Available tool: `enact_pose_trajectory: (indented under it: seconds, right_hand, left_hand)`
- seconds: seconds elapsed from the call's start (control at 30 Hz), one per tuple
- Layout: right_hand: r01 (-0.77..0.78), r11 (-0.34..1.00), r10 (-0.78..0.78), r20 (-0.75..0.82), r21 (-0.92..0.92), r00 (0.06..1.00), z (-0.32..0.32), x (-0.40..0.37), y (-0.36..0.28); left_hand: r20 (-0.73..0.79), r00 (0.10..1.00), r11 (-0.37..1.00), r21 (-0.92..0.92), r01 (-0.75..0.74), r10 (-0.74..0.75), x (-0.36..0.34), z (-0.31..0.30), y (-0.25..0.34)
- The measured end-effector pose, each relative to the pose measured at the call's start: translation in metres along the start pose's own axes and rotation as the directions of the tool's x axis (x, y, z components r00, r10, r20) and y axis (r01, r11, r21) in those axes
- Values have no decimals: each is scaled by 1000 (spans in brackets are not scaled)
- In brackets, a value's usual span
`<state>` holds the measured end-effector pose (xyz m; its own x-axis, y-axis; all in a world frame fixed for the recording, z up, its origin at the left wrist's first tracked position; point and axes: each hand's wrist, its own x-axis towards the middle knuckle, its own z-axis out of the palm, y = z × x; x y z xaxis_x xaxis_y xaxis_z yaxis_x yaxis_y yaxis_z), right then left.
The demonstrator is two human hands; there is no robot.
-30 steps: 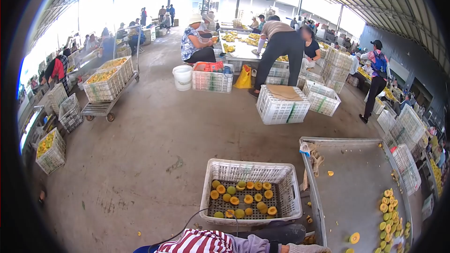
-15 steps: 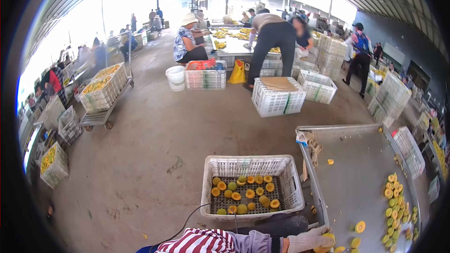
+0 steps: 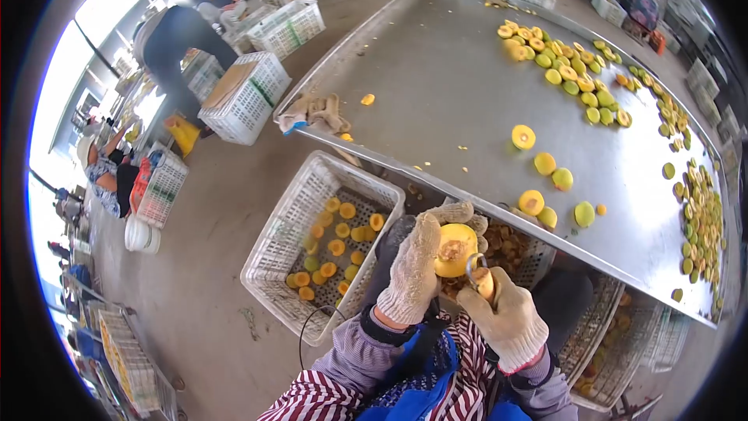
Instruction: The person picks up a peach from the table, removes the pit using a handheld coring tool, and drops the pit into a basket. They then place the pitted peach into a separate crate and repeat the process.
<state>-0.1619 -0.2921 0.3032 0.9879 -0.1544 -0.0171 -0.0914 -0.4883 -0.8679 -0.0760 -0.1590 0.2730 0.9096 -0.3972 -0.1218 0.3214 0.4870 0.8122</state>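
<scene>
big open shed with a concrete floor (image 3: 218,210) and crates everywhere. closest to the camera are two gloved hands coming out of striped sleeves. the left hand (image 3: 417,265) is wrapped around a peach half (image 3: 454,249), cut face up toward the camera, with the fingers curled over its top edge, so it's clamped firmly on the fruit. the right hand (image 3: 505,318) is fisted around a loop tool (image 3: 477,267). the metal loop sits at the lower edge of the peach half and touches it, as far as i can tell.

right under the hands is a scrap crate (image 3: 538,261) with brownish pits and bits in it, tucked partly under the table edge. just left of that on the floor is a white crate (image 3: 269,253) with a loose layer of orange and green halves (image 3: 336,247) on its bottom.

beyond the hands runs a steel table (image 3: 436,54). a few peaches (image 3: 545,164) lie apart near its front edge and a rag (image 3: 315,111) is bunched at its left corner. a bigger pile of fruit (image 3: 565,66) spreads toward the far side, with more strung along the right edge.

farther off on the left there's a covered crate (image 3: 245,97) with cardboard on top and a person in dark clothes (image 3: 183,35) bent over beside it. a white bucket (image 3: 142,235) stands by a seated person (image 3: 109,175).
</scene>
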Motion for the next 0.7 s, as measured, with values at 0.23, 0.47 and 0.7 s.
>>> enact_pose_trajectory:
  seconds: [0.23, 0.47, 0.7]
  right_hand:
    - [106, 992, -106, 6, -65, 994, 4, 4, 2]
    - [-23, 983, 8, 83, 183, 997, 15, -2, 11]
    - [-654, 525, 369, 547, 545, 752, -11, 5, -14]
  left_hand:
    - [94, 992, 996, 29, -83, 80, -8, 2, -3]
    - [225, 901, 887, 202, -416, 371, -11, 1, -11]
    - [467, 792, 558, 563, -610, 394, 1, 8, 23]
